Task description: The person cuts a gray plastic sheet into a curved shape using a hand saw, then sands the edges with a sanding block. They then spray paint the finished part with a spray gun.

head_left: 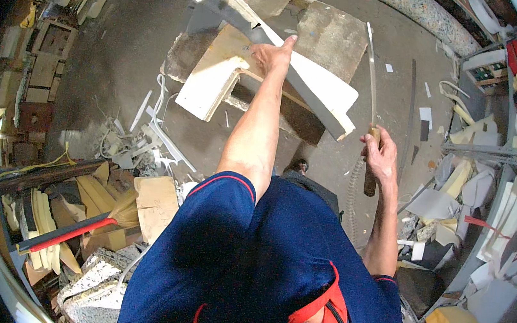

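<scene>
A long white foam piece (pixel 323 82) with a grey side slants across the stack in front of me. My left hand (pixel 273 57) grips its middle, thumb on the white face and fingers over the near side. Under and left of it lies an L-shaped cream foam piece (pixel 206 90) with a tan board-like top. My right hand (pixel 380 156) is closed around the brown handle of a long, thin-bladed knife (pixel 372 79). The blade points away from me, right of the foam and apart from it. A coiled clear cord (pixel 354 186) hangs beside the handle.
Speckled slabs (pixel 335 38) lie beneath the foam on the concrete floor. White offcuts (pixel 122 141) are heaped at left. A broom (pixel 123 213) and a red-edged bar (pixel 78 234) lie nearer. Metal shelving (pixel 498 155) with foam scraps stands at right. A speckled foam roll (pixel 418 13) lies behind.
</scene>
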A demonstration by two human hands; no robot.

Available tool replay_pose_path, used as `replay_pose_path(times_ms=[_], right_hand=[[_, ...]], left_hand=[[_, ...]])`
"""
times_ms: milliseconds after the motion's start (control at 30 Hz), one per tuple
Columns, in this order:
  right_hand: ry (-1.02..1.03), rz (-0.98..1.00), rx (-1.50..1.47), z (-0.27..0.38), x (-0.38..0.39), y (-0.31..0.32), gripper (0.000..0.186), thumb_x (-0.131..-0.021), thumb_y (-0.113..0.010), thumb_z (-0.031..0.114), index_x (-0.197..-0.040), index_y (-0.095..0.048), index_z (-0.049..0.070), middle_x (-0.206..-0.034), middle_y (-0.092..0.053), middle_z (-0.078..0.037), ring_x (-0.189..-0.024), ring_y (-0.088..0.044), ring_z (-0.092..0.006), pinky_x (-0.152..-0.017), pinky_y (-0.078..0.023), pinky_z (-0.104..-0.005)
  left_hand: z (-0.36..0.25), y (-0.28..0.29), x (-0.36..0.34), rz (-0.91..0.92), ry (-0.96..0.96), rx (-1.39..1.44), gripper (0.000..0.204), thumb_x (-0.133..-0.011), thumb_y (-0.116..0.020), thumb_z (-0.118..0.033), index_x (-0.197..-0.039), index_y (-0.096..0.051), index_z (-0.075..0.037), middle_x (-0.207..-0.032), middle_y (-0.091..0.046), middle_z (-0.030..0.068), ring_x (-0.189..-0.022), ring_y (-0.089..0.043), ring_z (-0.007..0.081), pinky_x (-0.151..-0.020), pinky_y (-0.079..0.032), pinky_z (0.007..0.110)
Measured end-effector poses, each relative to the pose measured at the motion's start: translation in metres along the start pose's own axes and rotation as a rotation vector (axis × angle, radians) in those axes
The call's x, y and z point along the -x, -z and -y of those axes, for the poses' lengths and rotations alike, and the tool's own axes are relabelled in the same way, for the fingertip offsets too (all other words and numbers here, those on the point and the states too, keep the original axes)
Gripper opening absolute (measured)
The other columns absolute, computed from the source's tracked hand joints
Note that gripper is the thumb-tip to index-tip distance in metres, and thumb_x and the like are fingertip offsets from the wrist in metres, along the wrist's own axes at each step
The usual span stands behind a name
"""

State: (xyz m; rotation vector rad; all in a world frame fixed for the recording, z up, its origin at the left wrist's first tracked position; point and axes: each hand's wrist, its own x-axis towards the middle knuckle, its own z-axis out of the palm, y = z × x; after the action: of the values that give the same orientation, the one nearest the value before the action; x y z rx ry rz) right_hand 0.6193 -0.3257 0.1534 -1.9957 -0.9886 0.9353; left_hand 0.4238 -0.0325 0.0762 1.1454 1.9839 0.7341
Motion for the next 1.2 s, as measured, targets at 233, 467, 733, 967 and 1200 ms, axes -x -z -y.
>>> replay_pose_path(times_ms=[233,467,733,967,1200], right_hand=[[0.089,-0.069,0.167,0.005,-0.016,-0.012,0.042,-0.093,-0.061,0.022,-0.13,-0.059,0.003,-0.086,-0.07,-0.017,-0.074,-0.069,-0.0246,-0.071,-0.053,-0.0385],[0.058,-0.058,0.145,0.019,-0.015,-0.01,0.04,-0.092,-0.061,0.017,-0.13,-0.058,0.002,-0.089,-0.069,-0.019,-0.075,-0.068,-0.0282,-0.072,-0.053,-0.0391],[0.373,0.037,0.377,0.06,-0.032,-0.008,0.041,-0.088,-0.06,0.003,-0.129,-0.059,0.002,-0.103,-0.065,-0.023,-0.094,-0.067,-0.0381,-0.082,-0.053,-0.0418],[0.577,0.25,0.386,0.081,-0.079,-0.038,0.061,-0.091,-0.062,0.005,-0.149,-0.045,0.014,-0.091,-0.061,-0.021,-0.078,-0.065,-0.0393,-0.072,-0.054,-0.0471],[0.542,0.306,0.489,0.086,-0.1,-0.052,0.062,-0.092,-0.062,0.001,-0.15,-0.045,0.015,-0.089,-0.06,-0.019,-0.074,-0.064,-0.0345,-0.068,-0.053,-0.0455]], left_hand=[[-0.019,-0.001,0.018,0.013,0.054,0.034,0.114,-0.069,-0.084,-0.058,-0.137,-0.026,0.012,-0.131,-0.049,0.0336,-0.123,-0.053,0.0433,-0.102,-0.045,0.055],[-0.016,-0.011,0.016,0.068,-0.063,0.186,0.094,-0.099,-0.047,-0.052,-0.156,0.002,0.005,-0.153,-0.027,0.0377,-0.139,-0.036,0.0477,-0.113,-0.033,0.054],[-0.007,-0.026,0.006,-0.08,-0.1,0.368,0.062,-0.106,-0.034,-0.029,-0.154,-0.016,0.007,-0.154,-0.031,0.0336,-0.138,-0.038,0.0453,-0.115,-0.031,0.049],[-0.004,-0.005,-0.018,-0.113,-0.039,0.471,0.067,-0.104,-0.045,-0.034,-0.149,-0.026,0.011,-0.149,-0.037,0.0355,-0.137,-0.043,0.0421,-0.114,-0.032,0.045],[0.003,-0.017,-0.04,-0.025,-0.217,0.495,0.071,-0.103,-0.047,-0.033,-0.151,-0.022,0.012,-0.148,-0.039,0.0346,-0.137,-0.042,0.0433,-0.115,-0.032,0.043]])
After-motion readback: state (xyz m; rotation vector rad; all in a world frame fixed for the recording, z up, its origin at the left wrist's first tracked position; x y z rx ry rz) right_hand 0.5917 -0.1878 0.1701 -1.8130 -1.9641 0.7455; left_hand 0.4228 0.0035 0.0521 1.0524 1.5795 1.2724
